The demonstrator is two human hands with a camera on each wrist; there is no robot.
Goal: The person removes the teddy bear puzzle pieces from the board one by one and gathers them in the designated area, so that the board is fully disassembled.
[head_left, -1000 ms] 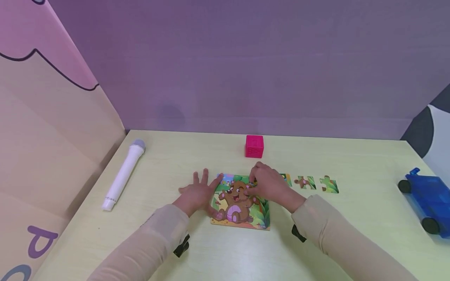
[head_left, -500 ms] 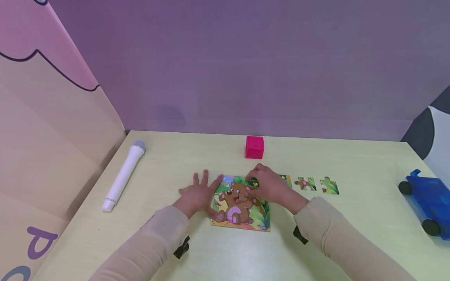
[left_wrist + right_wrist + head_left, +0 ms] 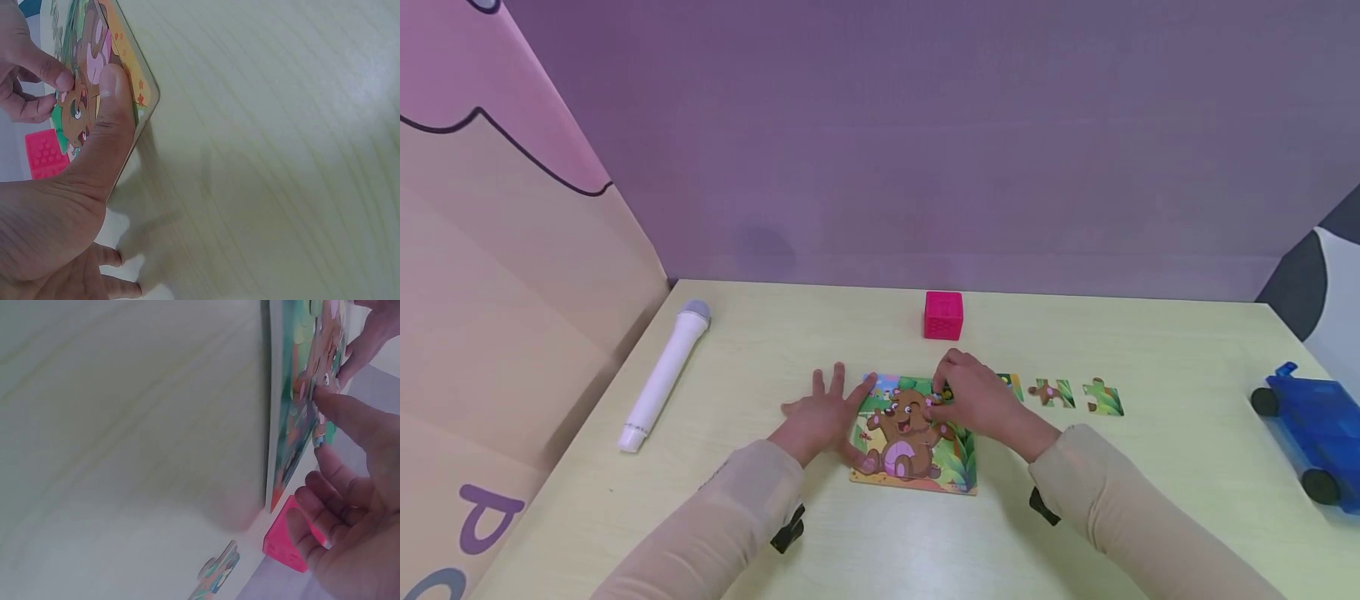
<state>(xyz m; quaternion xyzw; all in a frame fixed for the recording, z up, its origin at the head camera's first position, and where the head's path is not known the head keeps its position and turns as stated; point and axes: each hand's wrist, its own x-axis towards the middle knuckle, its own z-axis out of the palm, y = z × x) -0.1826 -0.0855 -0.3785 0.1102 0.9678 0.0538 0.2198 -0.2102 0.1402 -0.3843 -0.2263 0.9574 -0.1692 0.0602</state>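
Observation:
A jigsaw puzzle (image 3: 898, 450) of a brown bear in a tray lies at the table's middle. My left hand (image 3: 822, 419) lies with spread fingers at its left side, the thumb on the lower left corner and the index finger along the upper left. Over the upper right part, my right hand (image 3: 977, 398) pinches a puzzle piece (image 3: 320, 427) between thumb and index finger; in the right wrist view this piece stands tilted off the tray. Its other fingers are loosely curled. To the right lie loose puzzle pieces, one with a bear (image 3: 1051, 392) and one green (image 3: 1103, 397); another (image 3: 1012, 385) is partly hidden behind my right hand.
A pink cube (image 3: 943, 315) stands behind the puzzle. At the left lies a white toy microphone (image 3: 664, 375), and a blue toy car (image 3: 1315, 429) stands at the right edge. A purple wall (image 3: 925, 167) rises behind the table.
The right hand's fingers shift slightly at the puzzle's upper right, index finger going left and then back right. My left hand stays in place.

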